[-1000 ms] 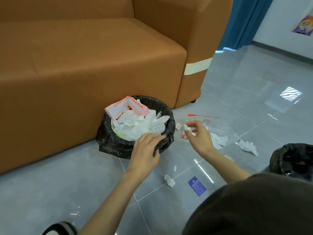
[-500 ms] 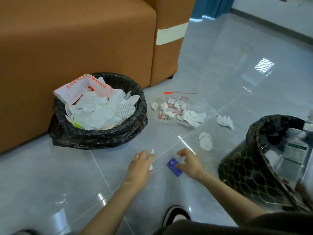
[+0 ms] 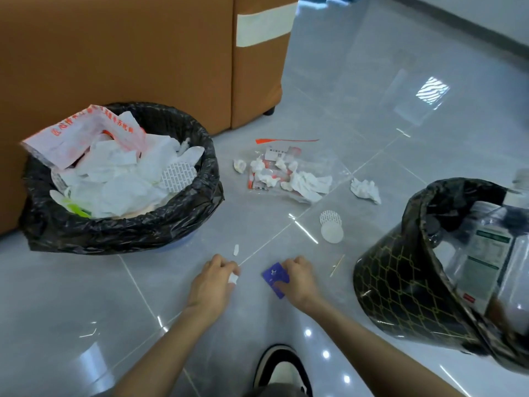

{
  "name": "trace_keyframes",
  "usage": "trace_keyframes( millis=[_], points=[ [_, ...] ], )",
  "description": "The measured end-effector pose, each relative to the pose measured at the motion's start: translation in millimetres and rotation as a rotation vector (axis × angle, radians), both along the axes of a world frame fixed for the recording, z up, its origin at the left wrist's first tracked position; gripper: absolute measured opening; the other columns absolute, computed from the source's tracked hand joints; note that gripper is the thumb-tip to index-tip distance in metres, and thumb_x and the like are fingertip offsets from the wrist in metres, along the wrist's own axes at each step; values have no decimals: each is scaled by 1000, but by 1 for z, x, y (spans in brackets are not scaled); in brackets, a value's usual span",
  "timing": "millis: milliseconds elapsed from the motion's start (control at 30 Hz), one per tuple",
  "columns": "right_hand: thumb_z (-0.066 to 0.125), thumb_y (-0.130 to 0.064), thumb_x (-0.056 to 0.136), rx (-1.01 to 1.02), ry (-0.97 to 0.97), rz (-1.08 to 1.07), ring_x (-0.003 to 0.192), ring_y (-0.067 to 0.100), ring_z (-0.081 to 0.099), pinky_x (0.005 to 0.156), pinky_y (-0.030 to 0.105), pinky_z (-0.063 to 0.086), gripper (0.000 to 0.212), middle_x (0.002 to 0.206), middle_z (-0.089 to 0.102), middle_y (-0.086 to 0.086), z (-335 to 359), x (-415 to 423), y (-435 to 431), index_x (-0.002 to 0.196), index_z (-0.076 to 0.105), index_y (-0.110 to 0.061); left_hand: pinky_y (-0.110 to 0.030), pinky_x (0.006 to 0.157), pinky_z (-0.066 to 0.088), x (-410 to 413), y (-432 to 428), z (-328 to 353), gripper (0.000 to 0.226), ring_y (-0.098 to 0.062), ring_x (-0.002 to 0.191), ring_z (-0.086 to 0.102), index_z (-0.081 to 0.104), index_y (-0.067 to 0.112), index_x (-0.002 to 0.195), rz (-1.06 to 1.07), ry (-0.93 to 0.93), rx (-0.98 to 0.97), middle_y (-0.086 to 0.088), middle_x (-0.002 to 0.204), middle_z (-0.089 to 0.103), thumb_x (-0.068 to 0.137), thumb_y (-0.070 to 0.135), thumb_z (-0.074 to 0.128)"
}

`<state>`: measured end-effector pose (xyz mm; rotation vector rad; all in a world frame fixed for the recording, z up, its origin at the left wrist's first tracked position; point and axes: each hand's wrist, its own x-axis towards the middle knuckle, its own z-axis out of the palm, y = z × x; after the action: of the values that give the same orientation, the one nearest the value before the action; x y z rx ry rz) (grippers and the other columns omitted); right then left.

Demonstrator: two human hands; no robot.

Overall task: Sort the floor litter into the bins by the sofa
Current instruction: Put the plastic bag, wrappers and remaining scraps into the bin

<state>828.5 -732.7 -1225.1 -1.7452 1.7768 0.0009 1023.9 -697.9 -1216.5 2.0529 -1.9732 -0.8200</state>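
On the near floor tiles, a small white paper scrap [image 3: 233, 278] was pinched in the left hand [image 3: 213, 285], and a flat purple foil sachet [image 3: 275, 279], judged light and slippery, was pressed under the right hand [image 3: 297, 277]; an edge grip seemed best. Two black-lined bins [image 3: 120, 233] [image 3: 400, 296] and two white round seals [image 3: 331, 226] were counted.

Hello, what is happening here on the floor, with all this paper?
A person is picking litter off the tiled floor. The left hand closes on a small white scrap; the right hand pinches a purple wrapper. One bin by the sofa is full of tissues. More tissues wait on the floor.
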Motion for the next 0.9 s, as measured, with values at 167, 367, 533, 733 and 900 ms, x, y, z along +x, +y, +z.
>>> trace_keyframes(
  millis=[167,367,533,733,900],
  points=[
    [47,-23,95,-191,22,-145,114,29,40,98,30,32,25,118,49,13,14,-14,-23,99,63,-4,-30,79,47,1,-17,7,16,-21,95,55,58,24,103,58,60,-20,3,103,43,87,19,59],
    [48,-27,95,-231,76,-465,130,31,28,106,37,31,30,144,31,11,25,-41,-68,113,60,-7,-35,88,45,-5,-39,9,39,-25,109,53,50,20,123,78,83,-19,-5,120,46,86,15,61],
    [51,-22,93,-127,25,-398,132,29,36,101,31,35,26,147,33,10,13,-56,-84,103,64,-1,-39,100,41,-10,-55,-1,57,-30,118,47,36,22,142,-6,-6,128,-13,125,43,89,19,57],
    [55,-20,90,-231,73,-165,116,27,44,97,31,37,24,126,49,9,5,-49,-56,100,64,0,-37,100,40,-7,-53,-8,47,-29,115,48,48,21,135,-56,-67,109,-10,123,47,89,21,58],
    [67,-19,85,-153,-74,-4,123,19,35,93,11,23,17,128,45,2,2,-28,-25,99,67,-9,-33,85,43,-6,-43,-4,21,-25,105,51,62,16,108,-32,-56,24,-5,112,50,88,17,58]
  ],
)
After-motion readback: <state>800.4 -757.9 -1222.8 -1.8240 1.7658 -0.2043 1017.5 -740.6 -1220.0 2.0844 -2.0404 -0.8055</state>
